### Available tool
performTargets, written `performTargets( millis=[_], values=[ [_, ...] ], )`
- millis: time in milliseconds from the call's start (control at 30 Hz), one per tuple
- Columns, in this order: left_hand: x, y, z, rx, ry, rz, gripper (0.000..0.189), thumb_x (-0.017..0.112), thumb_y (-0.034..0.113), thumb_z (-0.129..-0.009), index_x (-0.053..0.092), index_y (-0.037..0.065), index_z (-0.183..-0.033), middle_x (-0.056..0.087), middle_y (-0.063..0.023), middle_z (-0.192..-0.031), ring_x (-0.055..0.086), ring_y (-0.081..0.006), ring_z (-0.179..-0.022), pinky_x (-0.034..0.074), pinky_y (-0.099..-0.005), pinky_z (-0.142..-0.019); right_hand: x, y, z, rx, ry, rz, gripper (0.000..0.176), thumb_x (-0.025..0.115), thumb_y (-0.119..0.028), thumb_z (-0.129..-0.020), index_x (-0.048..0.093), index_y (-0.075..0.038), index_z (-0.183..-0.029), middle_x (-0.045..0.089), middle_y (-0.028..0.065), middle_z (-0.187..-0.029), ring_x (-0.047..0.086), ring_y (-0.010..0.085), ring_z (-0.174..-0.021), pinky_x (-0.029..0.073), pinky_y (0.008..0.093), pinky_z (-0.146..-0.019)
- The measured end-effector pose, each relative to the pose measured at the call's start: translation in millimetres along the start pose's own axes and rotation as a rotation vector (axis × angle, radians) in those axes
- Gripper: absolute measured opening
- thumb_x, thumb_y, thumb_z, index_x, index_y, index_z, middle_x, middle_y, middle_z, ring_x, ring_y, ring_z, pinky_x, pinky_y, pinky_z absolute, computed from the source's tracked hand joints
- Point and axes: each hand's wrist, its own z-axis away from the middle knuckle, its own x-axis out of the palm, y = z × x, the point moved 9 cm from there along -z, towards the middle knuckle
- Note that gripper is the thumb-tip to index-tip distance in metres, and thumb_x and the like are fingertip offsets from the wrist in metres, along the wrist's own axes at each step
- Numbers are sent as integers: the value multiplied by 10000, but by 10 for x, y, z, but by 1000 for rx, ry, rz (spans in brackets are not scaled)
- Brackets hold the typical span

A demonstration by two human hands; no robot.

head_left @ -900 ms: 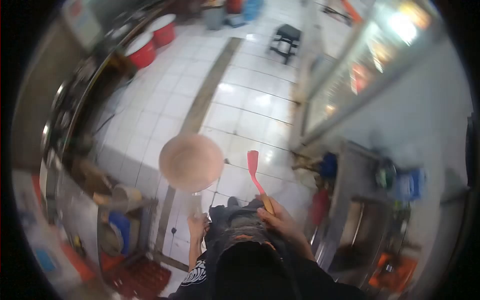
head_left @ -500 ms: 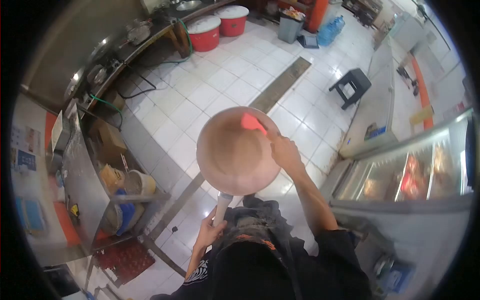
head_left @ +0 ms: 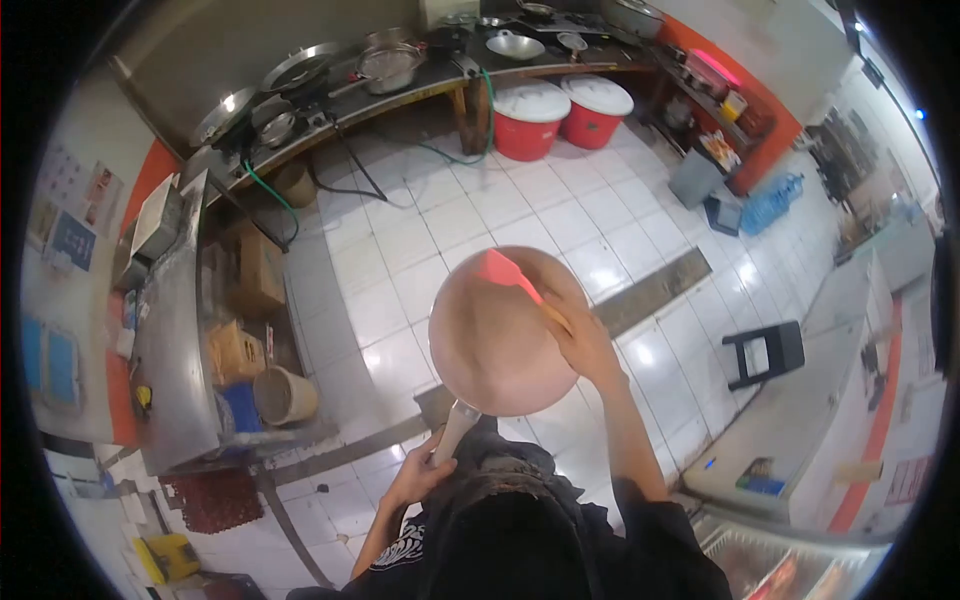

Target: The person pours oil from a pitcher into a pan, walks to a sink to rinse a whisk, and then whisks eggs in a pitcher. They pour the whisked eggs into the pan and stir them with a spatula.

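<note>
A round, beige-pink frying pan (head_left: 500,340) hangs in front of my body above the floor, its inside facing up. My left hand (head_left: 422,472) is wrapped round its pale handle at the lower left. Over the pan's right side, my right hand (head_left: 583,345) grips a spatula (head_left: 508,274) by its wooden handle. The spatula's red blade lies over the far part of the pan's inner surface. Faint darker patches show on the pan's bottom.
A long cooking counter (head_left: 340,105) with pans and burners runs along the back wall. Two red tubs (head_left: 527,125) with white lids stand before it. A metal table (head_left: 180,340) is at left, a black stool (head_left: 764,355) at right. A grey bin (head_left: 695,178) stands farther back.
The view has turned left and up, showing more of the back counter. Both hands still hold the pan and spatula; the blade sits nearer the pan's far rim.
</note>
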Motion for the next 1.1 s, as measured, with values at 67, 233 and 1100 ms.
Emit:
performTargets(
  millis=[67, 233, 1100],
  values=[
    [-272, 158, -509, 181, 28, -72, 651, 613, 109, -883, 330, 58, -1467, 578, -116, -1123, 515, -85, -721, 453, -238, -623, 133, 310, -325, 164, -133, -12, 379, 565, -175, -904, 565, -94, -1275, 583, 178, -1247, 568, 376, -1109, 452, 427, -923],
    [-667, 1029, -1654, 19, 24, -48, 639, 603, 118, -891, 334, 100, -1470, 600, -69, -815, 507, -89, -575, 435, -252, -494, -17, 684, -1168, 103, 89, -73, 408, 568, -131, -912, 521, -84, -1315, 647, 172, -933, 618, 294, -779, 485, 379, -717],
    [-3176, 5860, -8916, 343, 376, 413, 375, 583, 38, -822, 533, 7, -1192, 508, -18, -618, 470, -89, -422, 377, -253, -358, -809, 3440, -8199, 330, 221, -276, 444, 571, -137, -929, 458, -28, -1344, 583, 95, -924, 539, 124, -745, 464, 269, -694]
  ],
)
